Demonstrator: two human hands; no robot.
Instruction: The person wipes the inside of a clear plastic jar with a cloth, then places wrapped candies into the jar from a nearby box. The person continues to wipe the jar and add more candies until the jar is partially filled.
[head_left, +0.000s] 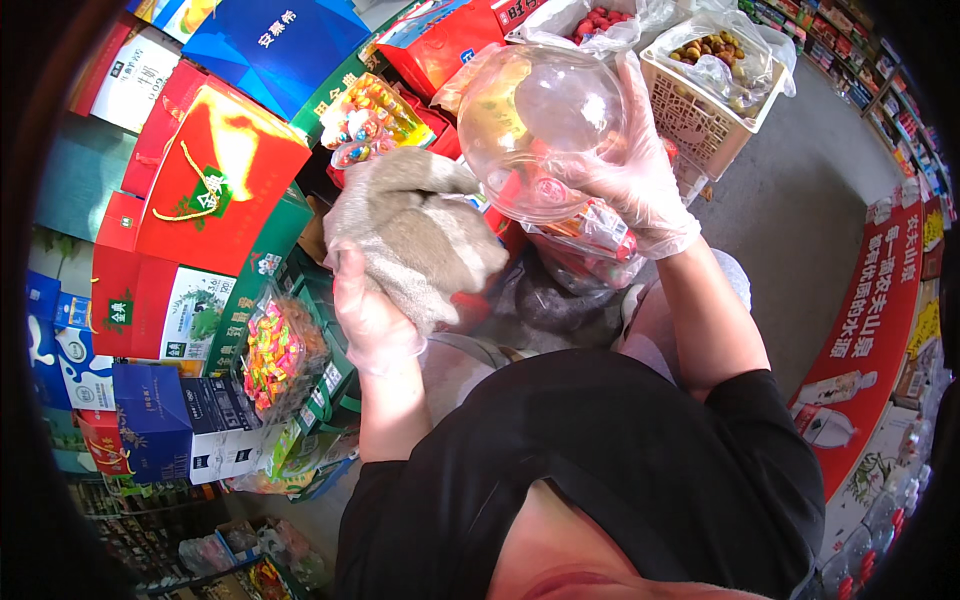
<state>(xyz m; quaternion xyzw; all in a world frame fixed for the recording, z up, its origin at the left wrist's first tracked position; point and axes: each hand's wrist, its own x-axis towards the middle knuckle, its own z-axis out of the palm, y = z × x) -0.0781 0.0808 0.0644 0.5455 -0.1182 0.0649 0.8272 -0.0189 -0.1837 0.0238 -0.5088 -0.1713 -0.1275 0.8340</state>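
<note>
My left hand (375, 319), in a clear disposable glove, grips a bunched grey-and-beige cloth (427, 240). My right hand (637, 187), gloved the same way, holds a clear, rounded plastic jar or lid (517, 112) up by its side. A wide rim shows at its lower end. The cloth is just left of this clear piece, and a narrow gap separates them. Below my right hand stands a clear container of wrapped snack packets (585, 251), partly covered by the hand and the clear piece. Past the cloth lie colourful wrapped sweets (375, 120) in clear packaging.
On my left are stacked red gift boxes (225, 180), a blue box (277, 45) and a clear tub of wrapped candies (274, 352). A cream plastic crate (694, 112) holds round brown fruit at the upper right. A red printed banner (862, 330) runs along the right, beyond the grey floor (795, 202).
</note>
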